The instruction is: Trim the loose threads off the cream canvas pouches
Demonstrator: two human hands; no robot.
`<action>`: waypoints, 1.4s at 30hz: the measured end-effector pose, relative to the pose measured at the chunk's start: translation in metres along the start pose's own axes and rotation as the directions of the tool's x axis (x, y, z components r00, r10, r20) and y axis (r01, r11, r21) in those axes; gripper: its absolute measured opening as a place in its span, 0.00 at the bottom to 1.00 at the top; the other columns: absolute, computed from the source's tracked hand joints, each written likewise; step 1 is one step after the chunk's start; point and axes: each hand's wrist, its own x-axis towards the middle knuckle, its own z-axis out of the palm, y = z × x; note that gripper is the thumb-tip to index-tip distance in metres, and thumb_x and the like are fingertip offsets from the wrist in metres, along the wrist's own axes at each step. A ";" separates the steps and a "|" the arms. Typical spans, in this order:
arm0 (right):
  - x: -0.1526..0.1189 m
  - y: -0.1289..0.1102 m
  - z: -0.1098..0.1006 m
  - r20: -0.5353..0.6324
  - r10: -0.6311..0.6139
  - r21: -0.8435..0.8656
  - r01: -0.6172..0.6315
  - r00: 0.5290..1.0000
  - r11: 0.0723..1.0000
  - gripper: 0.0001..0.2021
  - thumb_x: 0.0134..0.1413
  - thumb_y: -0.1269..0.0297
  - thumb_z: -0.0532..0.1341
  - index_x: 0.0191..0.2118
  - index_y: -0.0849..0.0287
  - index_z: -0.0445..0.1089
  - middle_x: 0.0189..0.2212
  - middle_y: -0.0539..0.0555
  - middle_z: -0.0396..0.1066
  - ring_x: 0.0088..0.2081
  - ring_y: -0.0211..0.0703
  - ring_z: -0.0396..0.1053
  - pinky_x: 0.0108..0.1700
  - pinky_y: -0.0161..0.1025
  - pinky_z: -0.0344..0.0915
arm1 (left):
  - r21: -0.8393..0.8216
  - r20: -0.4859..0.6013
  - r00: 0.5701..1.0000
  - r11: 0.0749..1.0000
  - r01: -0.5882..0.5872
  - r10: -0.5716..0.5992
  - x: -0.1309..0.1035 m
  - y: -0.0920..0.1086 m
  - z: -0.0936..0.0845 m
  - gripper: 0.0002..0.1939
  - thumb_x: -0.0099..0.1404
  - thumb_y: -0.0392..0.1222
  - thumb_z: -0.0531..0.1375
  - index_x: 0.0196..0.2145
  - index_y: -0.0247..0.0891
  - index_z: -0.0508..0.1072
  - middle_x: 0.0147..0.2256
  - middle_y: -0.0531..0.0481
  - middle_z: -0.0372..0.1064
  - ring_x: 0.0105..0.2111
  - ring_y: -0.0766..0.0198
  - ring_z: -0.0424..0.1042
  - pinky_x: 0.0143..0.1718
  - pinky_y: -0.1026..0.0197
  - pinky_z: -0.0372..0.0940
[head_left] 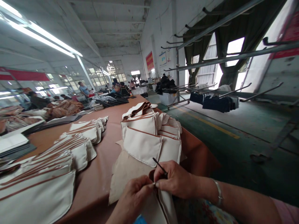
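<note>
My left hand (pixel 136 196) is closed, thumb and forefinger pinching the upper edge of a cream fabric piece (pixel 151 210) with brown trim. Close against it, my right hand (pixel 174 180) pinches the same edge, and a thin dark stick-like tool (pixel 159 165) is held in its fingers, pointing up to the left. The fingertips of both hands nearly touch. Just beyond them a pile of cream pieces with brown edging (pixel 142 146) lies on a sheet of tan paper (pixel 121 177).
Rows of similar cream pieces (pixel 79 152) lie along the left of the brown-covered table (pixel 105 155). Dark and white sheets (pixel 14 144) are at the far left. A metal rack (pixel 210 63) stands to the right. Other people sit farther back.
</note>
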 end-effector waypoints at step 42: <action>-0.008 0.020 -0.012 0.267 -0.011 0.350 -0.086 0.964 0.933 0.18 0.52 0.53 0.66 0.27 0.65 0.67 0.23 0.46 0.61 0.24 0.30 0.53 0.25 0.30 0.51 | -0.528 0.043 0.997 0.848 -0.031 0.064 -0.007 -0.018 0.027 0.28 0.59 0.66 0.60 0.21 0.36 0.67 0.19 0.57 0.53 0.19 0.71 0.51 0.21 0.66 0.48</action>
